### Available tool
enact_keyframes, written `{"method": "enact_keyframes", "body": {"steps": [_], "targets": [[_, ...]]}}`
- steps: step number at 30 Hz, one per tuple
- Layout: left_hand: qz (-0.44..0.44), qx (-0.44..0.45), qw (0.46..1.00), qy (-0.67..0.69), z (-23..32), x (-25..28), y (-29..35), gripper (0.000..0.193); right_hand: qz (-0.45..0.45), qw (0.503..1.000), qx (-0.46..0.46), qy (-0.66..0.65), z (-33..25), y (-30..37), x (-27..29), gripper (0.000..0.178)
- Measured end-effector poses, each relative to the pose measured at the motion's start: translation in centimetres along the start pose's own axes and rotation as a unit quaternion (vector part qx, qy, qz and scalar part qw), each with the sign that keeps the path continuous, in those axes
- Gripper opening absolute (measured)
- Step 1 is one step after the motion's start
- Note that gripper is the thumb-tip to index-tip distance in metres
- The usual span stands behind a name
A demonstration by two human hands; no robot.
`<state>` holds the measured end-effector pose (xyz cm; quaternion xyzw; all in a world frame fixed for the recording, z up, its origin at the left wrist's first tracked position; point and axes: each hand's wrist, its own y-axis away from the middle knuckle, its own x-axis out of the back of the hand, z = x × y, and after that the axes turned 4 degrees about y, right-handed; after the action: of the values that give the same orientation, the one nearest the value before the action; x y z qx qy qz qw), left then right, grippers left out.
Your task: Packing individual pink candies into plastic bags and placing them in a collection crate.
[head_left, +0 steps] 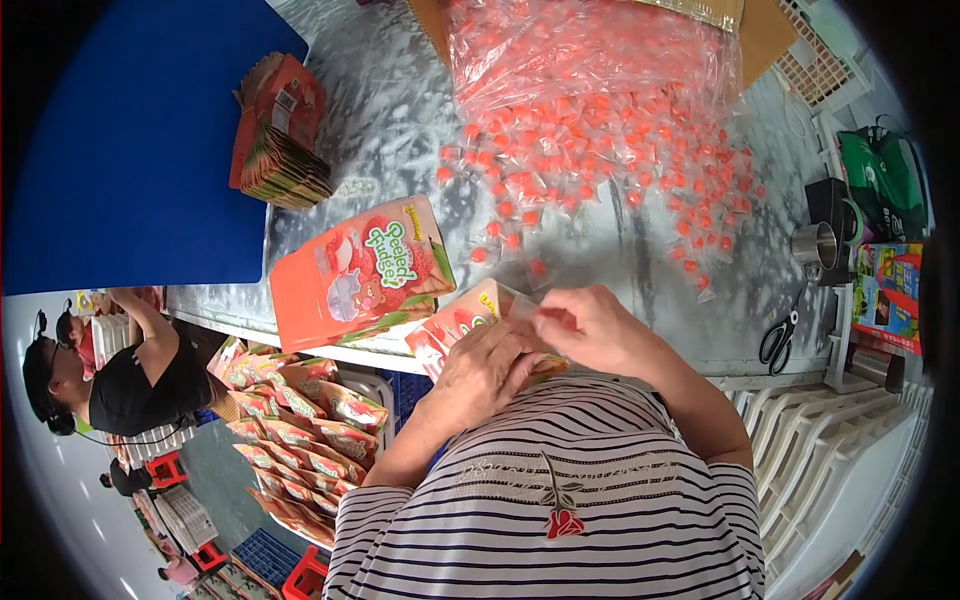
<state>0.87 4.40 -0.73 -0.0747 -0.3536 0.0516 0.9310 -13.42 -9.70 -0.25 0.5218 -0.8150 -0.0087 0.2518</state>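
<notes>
My left hand (478, 368) is closed round a red and pink candy pouch (455, 328), held tilted in front of my striped shirt at the table edge. My right hand (598, 325) is at the pouch's upper end, its fingers curled together; what they pinch is hidden, though something translucent shows by the fingertips. Left of the held pouch, a stack of flat matching pouches (365, 270) lies on the table. Beyond my hands, many red candies in clear wrappers (600, 150) spread from a large clear plastic bag (590, 55).
A blue panel (140, 140) covers the far left, beside another pouch bundle (285, 165). Filled pouches (300, 430) crowd a crate at lower left. Black scissors (778, 345) and a metal cup (814, 246) are at right, above stacked white trays (830, 450). A co-worker (130, 380) works at left.
</notes>
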Motion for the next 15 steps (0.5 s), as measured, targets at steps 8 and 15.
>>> {"method": "enact_keyframes", "body": {"steps": [8,15], "targets": [[0.01,-0.06,0.998,-0.002,0.3,-0.6,-0.5,0.018,0.083,0.997,-0.006,0.003,0.4,-1.0,-1.2,0.024],[0.029,-0.072,0.997,-0.01,0.4,-0.4,-0.8,0.015,0.022,0.986,-0.111,-0.122,-0.4,-1.1,-0.4,0.031]]}}
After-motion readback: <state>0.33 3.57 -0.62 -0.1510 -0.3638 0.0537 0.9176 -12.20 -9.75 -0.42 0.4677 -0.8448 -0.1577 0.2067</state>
